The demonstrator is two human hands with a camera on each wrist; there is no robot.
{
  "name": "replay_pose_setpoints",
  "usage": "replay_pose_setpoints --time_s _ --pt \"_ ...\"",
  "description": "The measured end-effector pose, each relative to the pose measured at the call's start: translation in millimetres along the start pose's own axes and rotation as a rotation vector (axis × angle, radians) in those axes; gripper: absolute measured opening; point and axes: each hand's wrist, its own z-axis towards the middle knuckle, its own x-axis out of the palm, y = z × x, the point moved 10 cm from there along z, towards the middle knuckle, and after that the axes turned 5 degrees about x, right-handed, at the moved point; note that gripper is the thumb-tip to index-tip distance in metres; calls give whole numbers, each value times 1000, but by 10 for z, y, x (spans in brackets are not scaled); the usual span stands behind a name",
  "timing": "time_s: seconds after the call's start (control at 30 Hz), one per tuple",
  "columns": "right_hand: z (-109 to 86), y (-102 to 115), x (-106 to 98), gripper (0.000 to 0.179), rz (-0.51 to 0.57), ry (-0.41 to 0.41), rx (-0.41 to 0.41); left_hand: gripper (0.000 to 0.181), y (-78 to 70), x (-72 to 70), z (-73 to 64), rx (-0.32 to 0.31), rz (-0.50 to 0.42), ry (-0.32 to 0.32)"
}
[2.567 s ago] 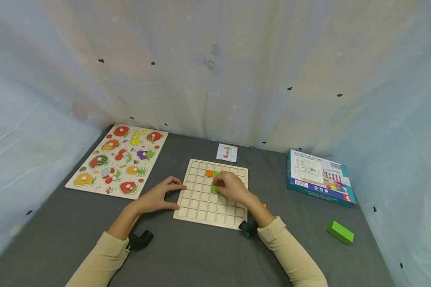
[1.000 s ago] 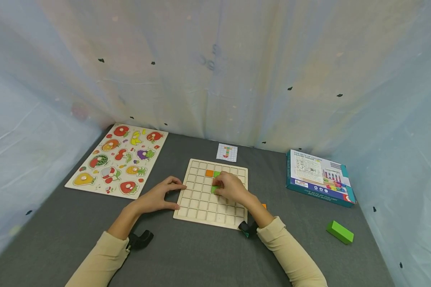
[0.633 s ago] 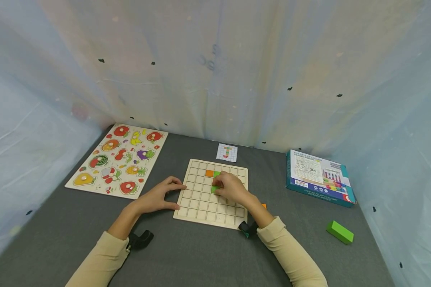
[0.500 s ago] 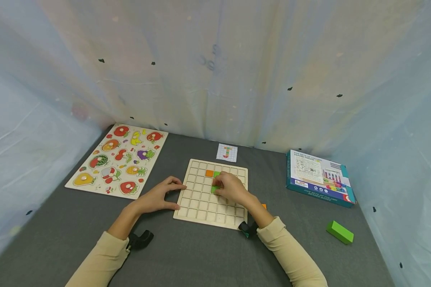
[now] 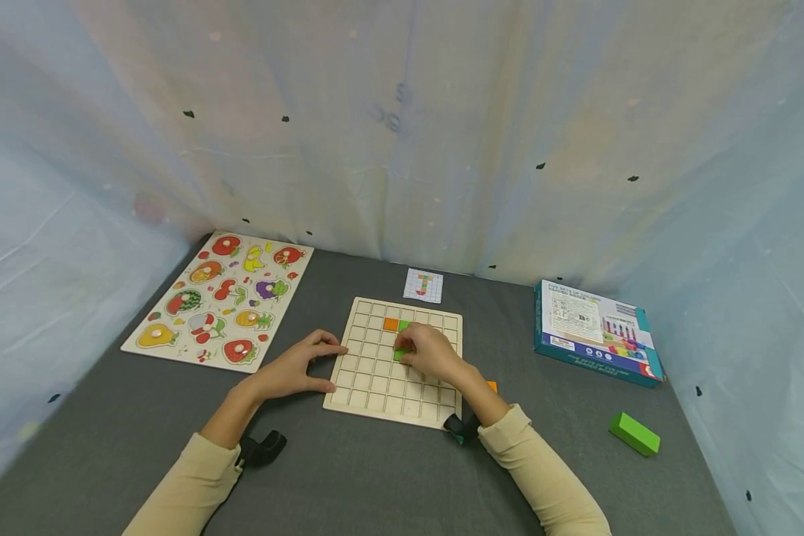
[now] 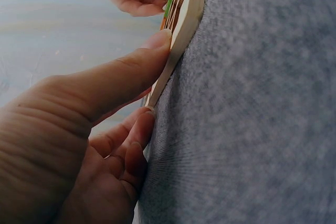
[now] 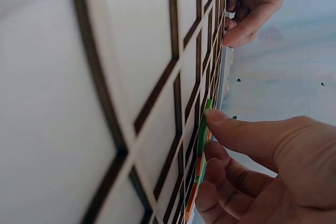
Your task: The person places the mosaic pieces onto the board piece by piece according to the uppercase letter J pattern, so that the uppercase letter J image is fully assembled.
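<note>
A light wooden grid board (image 5: 368,387) lies mid-table. My left hand (image 5: 296,366) rests at its left edge; in the left wrist view the thumb (image 6: 131,74) presses the rim, and the fingertips touch it a little further along. With thumb and bent fingers, my right hand (image 5: 432,351) pinches at a green square tile (image 7: 203,129) in the grid. Part of that tile is hidden under the fingers. Another green tile (image 5: 404,325) shows just beyond the fingertips, beside an orange tile (image 5: 391,324).
Behind the board lies a small card (image 5: 423,286) with a coloured grid pattern. A fruit puzzle board (image 5: 217,301) is at the left. To the right are a flat teal box (image 5: 596,331), a green block (image 5: 634,434) and an orange piece (image 5: 492,386) partly behind my right wrist.
My right fingertips have shifted very slightly left over the green tile. The left hand has stayed at the board's edge.
</note>
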Motion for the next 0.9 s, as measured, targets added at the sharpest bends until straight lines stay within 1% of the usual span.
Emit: replay_pose_setpoints --time_s 0.37,0.43,0.53,0.6,0.67,0.77,0.9 --pt "-11 17 -3 16 9 15 15 67 -2 3 2 6 5 1" --pt "-21 21 -14 16 20 20 6 67 -5 -1 -1 6 5 -2" --pt "-73 1 -78 17 70 15 -23 67 -13 -2 -6 12 -1 -4" --pt "-142 -66 -153 17 113 -1 -36 67 -19 1 -6 15 -4 -3" --pt "-246 -173 -257 18 158 -21 -29 67 -22 5 -5 16 -5 -1" --pt "-445 -412 -414 18 203 -51 22 67 -18 6 -3 11 -3 0" --pt "-772 -752 -587 20 232 -81 97 68 -5 0 -6 7 -3 -4"
